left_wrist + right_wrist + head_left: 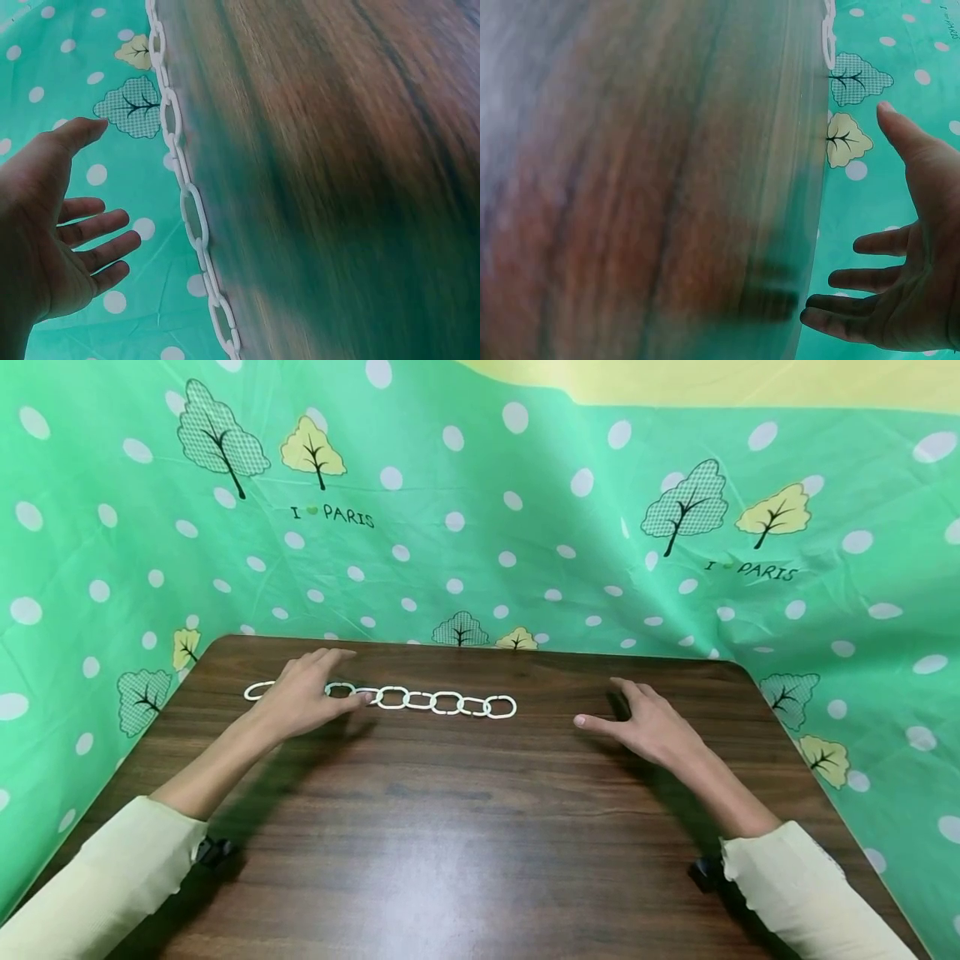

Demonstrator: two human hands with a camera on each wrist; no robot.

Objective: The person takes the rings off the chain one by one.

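Note:
A chain of several white plastic links (447, 702) lies stretched left to right near the far side of the brown wooden table. My left hand (303, 692) hovers over its left part and hides some links in the head view. In the left wrist view the chain (196, 217) runs past the left hand (56, 225), whose fingers are spread and hold nothing. To the right of the chain's right end, apart from it, my right hand (651, 722) is held above the table with fingers extended. The right wrist view shows that right hand (900, 277) holding nothing too.
The dark wood tabletop (450, 810) spreads in front of both hands. A green cloth (480, 485) with white dots and printed trees hangs behind and beside the table. Black wrist straps (213, 852) show at both sleeve cuffs.

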